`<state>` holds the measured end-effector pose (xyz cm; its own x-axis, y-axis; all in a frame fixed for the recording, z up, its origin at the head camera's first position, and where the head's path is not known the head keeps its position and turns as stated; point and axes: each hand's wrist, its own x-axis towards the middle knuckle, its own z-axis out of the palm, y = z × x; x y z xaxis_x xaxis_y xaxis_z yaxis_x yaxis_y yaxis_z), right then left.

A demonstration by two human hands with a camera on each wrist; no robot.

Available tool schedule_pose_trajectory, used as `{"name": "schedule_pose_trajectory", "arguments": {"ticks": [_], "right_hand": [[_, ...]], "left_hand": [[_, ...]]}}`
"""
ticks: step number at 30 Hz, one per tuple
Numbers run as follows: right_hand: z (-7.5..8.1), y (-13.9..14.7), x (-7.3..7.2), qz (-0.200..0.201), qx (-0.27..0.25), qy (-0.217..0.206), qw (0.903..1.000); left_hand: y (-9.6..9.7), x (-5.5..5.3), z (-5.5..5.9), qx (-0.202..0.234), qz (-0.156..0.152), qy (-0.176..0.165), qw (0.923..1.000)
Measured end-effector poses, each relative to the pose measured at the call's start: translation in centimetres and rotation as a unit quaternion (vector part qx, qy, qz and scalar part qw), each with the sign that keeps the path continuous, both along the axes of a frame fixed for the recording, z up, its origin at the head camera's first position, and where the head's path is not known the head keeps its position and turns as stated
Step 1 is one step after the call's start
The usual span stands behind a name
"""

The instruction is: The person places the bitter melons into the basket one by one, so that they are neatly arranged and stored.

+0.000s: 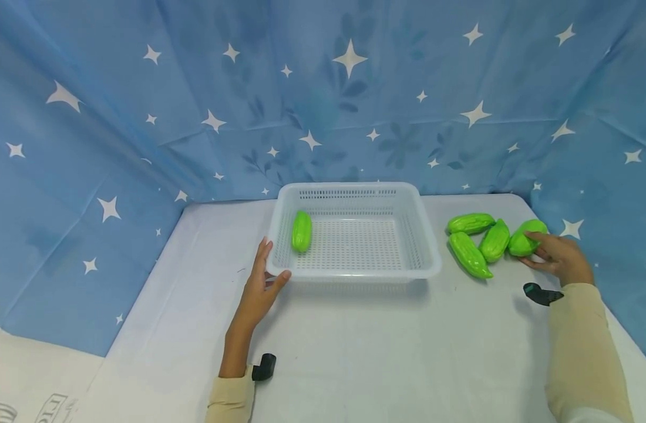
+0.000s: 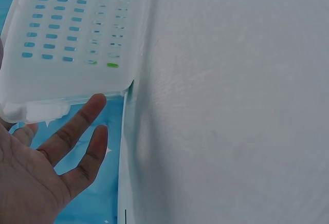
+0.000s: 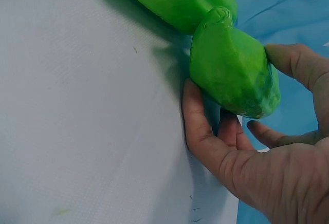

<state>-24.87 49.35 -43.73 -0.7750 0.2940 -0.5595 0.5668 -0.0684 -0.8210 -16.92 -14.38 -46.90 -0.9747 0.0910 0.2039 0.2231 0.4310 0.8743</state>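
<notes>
A white perforated plastic basket stands on the table. Inside it, near the left wall, lies a bright green, ridged gourd-like vegetable. My left hand holds the basket's near left corner, thumb at the front rim and fingers along the left side; in the left wrist view some fingers stretch out below the rim. On the right, my right hand grips another green vegetable between thumb and fingers. Three similar ones lie just left of it: an upper, a lower and a middle one.
A white cloth covers the table. Blue star-patterned fabric hangs behind and along both sides, close to the right hand. A small black device sits at the left wrist, another black device at the right.
</notes>
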Motion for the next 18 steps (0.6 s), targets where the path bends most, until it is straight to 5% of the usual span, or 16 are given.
{"name": "schedule_pose_trajectory", "arguments": {"ticks": [7,18], "right_hand": [[-0.32,0.23,0.34,-0.019,-0.062,0.022,0.9977],[0.12,0.31,0.96,0.006,-0.13,0.042,0.9906]], "left_hand": [[0.0,0.01,-0.05,0.003,-0.002,0.001,1.0],[-0.04,0.1,-0.02,0.003,-0.003,0.005,1.0]]}}
